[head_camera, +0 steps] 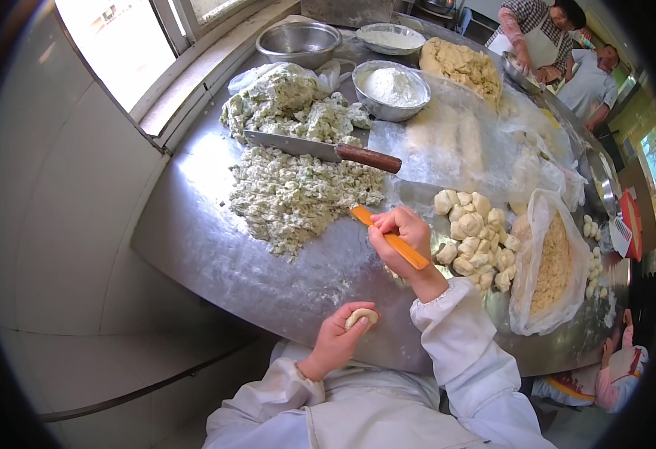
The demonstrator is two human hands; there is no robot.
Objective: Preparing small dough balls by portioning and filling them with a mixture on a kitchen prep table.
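Observation:
In my left hand (336,337), just over the table's near edge, I hold a small cupped round of dough (360,317), with my thumb pressed into it. My right hand (404,241) grips a flat orange spatula (400,251). Its tip touches or hovers at the edge of a spread of chopped, pale green-flecked filling (300,193). Across that filling lies a cleaver (322,150) with a brown wooden handle. To the right of my right hand sits a heap of small dough pieces (476,236).
A clear bag of crumbly tan mixture (552,275) stands on the steel table (221,264) at right. Farther back are a bowl of flour (392,90), a steel bowl (299,42), a large dough mass (462,64) and plastic-covered dough (446,140). Several people work around the table.

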